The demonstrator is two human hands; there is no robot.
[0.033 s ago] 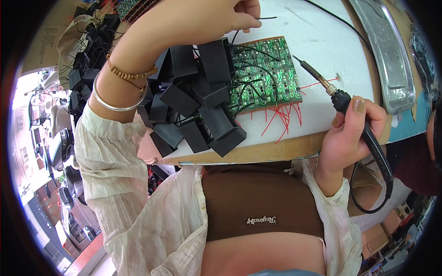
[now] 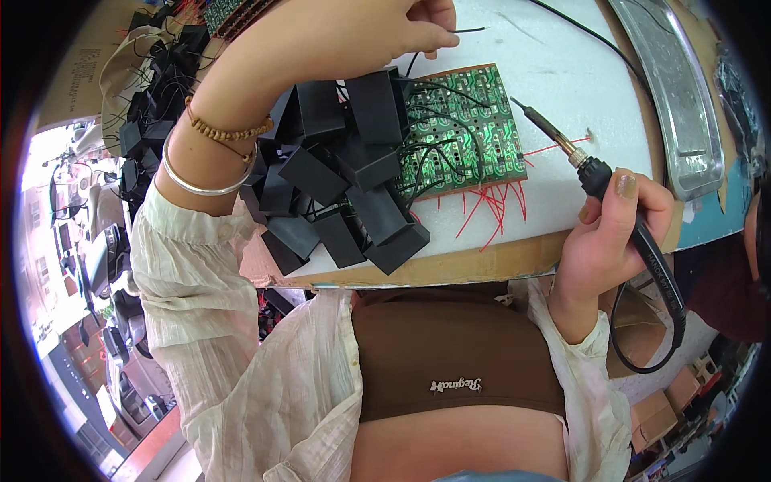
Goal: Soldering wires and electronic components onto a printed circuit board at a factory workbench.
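**Wire in one hand, iron in the other**

My left hand [image 2: 426,24] has its fingertips pinched shut on a thin black wire [image 2: 470,30], held just above the far edge of the green circuit board [image 2: 470,128]. My right hand [image 2: 614,233] is curled tight around the black handle of a soldering iron [image 2: 562,145], thumb pressed along the grip; its metal tip points at the board's right edge, close to it, though I cannot tell whether it touches. The iron's cord [image 2: 642,321] loops down below my wrist. The board lies flat on the white table [image 2: 562,56], red wire legs [image 2: 490,205] sticking out from its near edge. A heap of black box-shaped parts [image 2: 337,185] covers its left side, under my left forearm. A metal tray [image 2: 675,104] sits well off to the right.
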